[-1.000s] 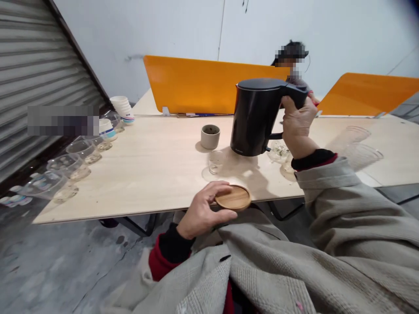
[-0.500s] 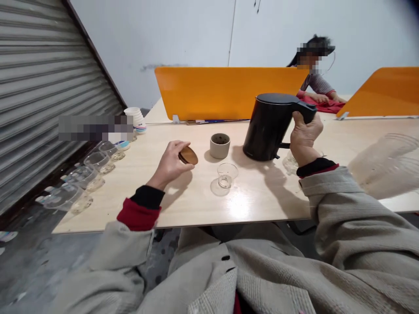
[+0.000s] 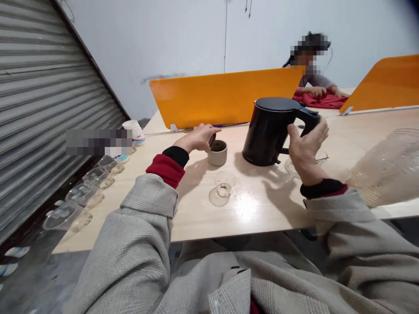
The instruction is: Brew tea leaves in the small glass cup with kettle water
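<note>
My left hand (image 3: 197, 138) reaches over the table (image 3: 196, 218) and holds a round wooden lid (image 3: 212, 140) at the rim of a beige cup (image 3: 218, 153) with dark contents. Only the lid's edge shows under my fingers. A black electric kettle (image 3: 270, 131) stands upright on the table to the right of the cup. My right hand (image 3: 306, 148) is just below the kettle's handle with fingers spread, not gripping it. A small empty glass cup (image 3: 224, 184) sits in front of the beige cup.
Glass bowls (image 3: 85, 192) line the table's left edge, with stacked paper cups (image 3: 132, 128) behind them. Clear glassware (image 3: 389, 161) stands at the right. Orange dividers (image 3: 225, 98) cross the far side, where another person (image 3: 312, 83) sits over red cloth. A roller shutter is on the left.
My left hand carried the wooden lid from the table's near edge forward to the beige cup. The kettle came down onto the table, and my right hand loosened from its handle.
</note>
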The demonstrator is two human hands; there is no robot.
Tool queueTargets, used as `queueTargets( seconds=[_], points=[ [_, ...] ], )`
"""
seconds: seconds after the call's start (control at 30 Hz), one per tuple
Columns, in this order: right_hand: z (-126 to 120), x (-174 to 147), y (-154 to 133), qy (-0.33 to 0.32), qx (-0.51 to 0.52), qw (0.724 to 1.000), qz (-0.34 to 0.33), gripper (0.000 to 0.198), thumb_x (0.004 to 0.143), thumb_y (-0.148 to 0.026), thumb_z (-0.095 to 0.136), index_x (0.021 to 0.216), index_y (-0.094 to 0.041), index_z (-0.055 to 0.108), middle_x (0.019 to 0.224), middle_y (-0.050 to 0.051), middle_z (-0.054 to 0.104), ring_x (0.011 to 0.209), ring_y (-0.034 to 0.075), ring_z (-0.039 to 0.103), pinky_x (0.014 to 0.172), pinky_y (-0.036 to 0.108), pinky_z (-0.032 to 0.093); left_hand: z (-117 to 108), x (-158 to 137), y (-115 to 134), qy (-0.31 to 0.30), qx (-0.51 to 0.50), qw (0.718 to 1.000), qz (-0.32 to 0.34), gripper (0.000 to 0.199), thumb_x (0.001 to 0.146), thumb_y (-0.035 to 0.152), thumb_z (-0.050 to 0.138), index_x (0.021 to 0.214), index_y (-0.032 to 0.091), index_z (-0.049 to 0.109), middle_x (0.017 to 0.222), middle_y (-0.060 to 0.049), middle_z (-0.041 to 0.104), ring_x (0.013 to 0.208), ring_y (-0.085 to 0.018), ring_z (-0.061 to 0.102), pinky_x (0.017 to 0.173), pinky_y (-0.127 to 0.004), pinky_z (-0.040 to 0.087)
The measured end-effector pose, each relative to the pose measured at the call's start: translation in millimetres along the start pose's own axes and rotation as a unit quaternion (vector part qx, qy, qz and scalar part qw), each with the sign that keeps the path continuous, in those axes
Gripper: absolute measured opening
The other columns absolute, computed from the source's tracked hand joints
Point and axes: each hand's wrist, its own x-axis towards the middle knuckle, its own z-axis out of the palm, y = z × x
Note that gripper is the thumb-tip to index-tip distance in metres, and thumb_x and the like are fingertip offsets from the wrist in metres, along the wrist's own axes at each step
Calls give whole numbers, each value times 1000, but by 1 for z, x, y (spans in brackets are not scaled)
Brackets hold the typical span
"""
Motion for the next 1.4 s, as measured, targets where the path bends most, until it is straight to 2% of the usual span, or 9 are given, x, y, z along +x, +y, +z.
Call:
queueTargets(
  seconds=[0.2, 0.37, 0.47, 0.57, 0.67, 0.83, 1.07, 1.27, 1.4],
  points=[
    [-38, -59, -50, 6, -4, 986, -166, 82, 103, -57, 61, 172, -27, 31, 170, 23, 42, 160, 45, 38, 131, 72, 27, 13, 24, 16, -60, 43, 997, -4, 92, 59, 9, 77, 149, 18, 65, 133, -16, 74, 120, -39, 56, 105, -50, 47],
    [-41, -98, -60, -71, 18, 983, -168, 74, 108, -57, 55, 171, -22, 37, 169, 22, 45, 160, 43, 41, 128, 73, 32, 13, 34, 9, -100, 28, 994, 24, 38, 61, 15, 75, 99, 21, 73, 90, -8, 71, 93, -29, 59, 83, -38, 45],
    [-31, -119, -59, -201, 57, 967, -145, 67, 110, -58, 52, 165, -21, 47, 163, 21, 55, 154, 40, 49, 128, 68, 38, 14, 38, 6, -95, 0, 994, 50, 26, 61, 15, 72, 84, 22, 63, 78, -3, 63, 80, -23, 54, 73, -35, 39],
    [-18, -140, -61, -412, 104, 896, -132, 79, 105, -67, 58, 169, -22, 44, 167, 21, 54, 155, 40, 51, 127, 64, 43, 18, 42, 1, -87, -34, 993, 72, 24, 61, 17, 72, 82, 22, 61, 79, -1, 63, 78, -21, 54, 73, -34, 40],
    [-8, -158, -66, -526, 119, 835, -107, 103, 95, -75, 71, 176, -24, 34, 174, 22, 46, 159, 42, 47, 127, 64, 43, 26, 45, -8, -82, -79, 989, 90, 33, 61, 21, 71, 94, 20, 69, 95, -4, 72, 91, -25, 64, 85, -35, 49],
    [-12, -159, -68, -541, 122, 829, -72, 120, 85, -80, 79, 179, -25, 29, 177, 22, 41, 162, 44, 42, 130, 66, 39, 47, 45, -25, -26, -204, 975, 84, 75, 60, 25, 75, 134, 17, 71, 144, -14, 72, 137, -37, 63, 121, -48, 45],
    [-27, -121, -59, -513, 116, 848, -61, 106, 94, -83, 64, 178, -27, 33, 181, 17, 35, 168, 40, 33, 135, 65, 31, 54, 35, -35, 122, -322, 938, 52, 91, 67, 35, 88, 154, 21, 64, 143, -13, 61, 139, -36, 58, 126, -55, 42],
    [-22, -118, -51, -498, 97, 861, -35, 88, 99, -80, 57, 168, -25, 51, 174, 15, 49, 163, 38, 43, 135, 63, 35, 73, 32, -22, 264, -387, 883, -20, 67, 67, 38, 94, 128, 23, 69, 134, -9, 51, 126, -28, 59, 103, -43, 58],
    [-20, -123, -45, -500, 97, 861, -19, 81, 100, -76, 57, 161, -23, 58, 169, 16, 55, 159, 38, 49, 134, 61, 38, 92, 24, -20, 298, -287, 910, -6, 44, 69, 34, 93, 99, 22, 64, 117, -6, 57, 116, -27, 62, 102, -43, 58]
  ],
)
